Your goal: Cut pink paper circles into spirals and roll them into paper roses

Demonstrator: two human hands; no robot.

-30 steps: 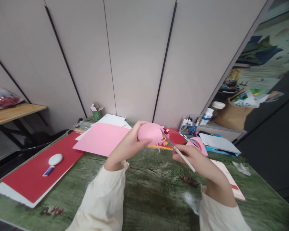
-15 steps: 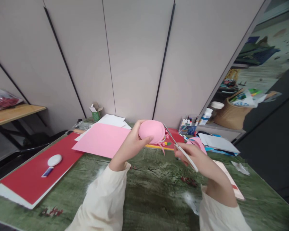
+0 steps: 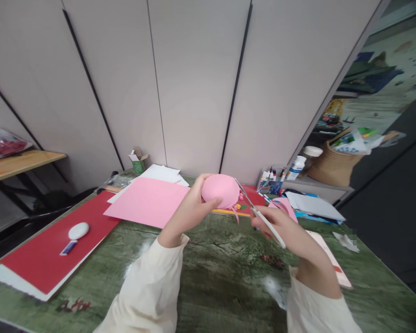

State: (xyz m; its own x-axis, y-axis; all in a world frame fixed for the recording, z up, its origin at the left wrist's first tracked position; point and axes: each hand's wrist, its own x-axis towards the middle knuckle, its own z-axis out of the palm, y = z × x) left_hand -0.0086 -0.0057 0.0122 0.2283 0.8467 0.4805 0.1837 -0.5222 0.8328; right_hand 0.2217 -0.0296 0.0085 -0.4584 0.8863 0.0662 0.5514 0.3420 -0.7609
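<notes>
Pink disc (image 3: 219, 188) in left hand (image 3: 195, 205), scissors (image 3: 271, 227) beside

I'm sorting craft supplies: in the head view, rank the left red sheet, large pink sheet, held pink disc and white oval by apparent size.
1. Left red sheet
2. Large pink sheet, partly covered
3. Held pink disc
4. White oval

Light is soft, the tabletop (image 3: 225, 259) shows glare, and edges stretch.
</notes>
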